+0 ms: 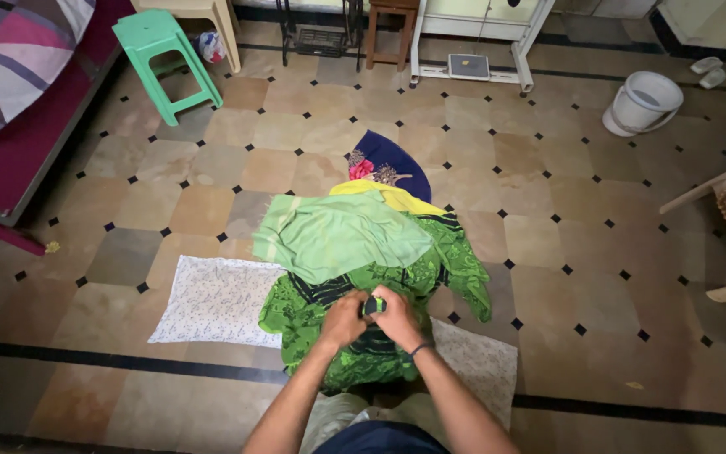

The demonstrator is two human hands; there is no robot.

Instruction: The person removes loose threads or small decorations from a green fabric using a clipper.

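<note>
both hands, left hand [342,320] and right hand [398,317], fingers pinched together on the green patterned cloth [321,315] over the white floor sheet [212,298] | risk imo: tugging could drag the light green cloth [338,235] off the pile

We see dim, soft indoor light, the tiled floor [548,210] evenly lit with faint shadows; lines bow toward its corners, and focus stays fairly sharp.

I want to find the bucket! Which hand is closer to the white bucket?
Right. The right hand is on the green printed cloth, on the side toward the white bucket far off at upper right. The left hand, beside it, is slightly farther.
</note>
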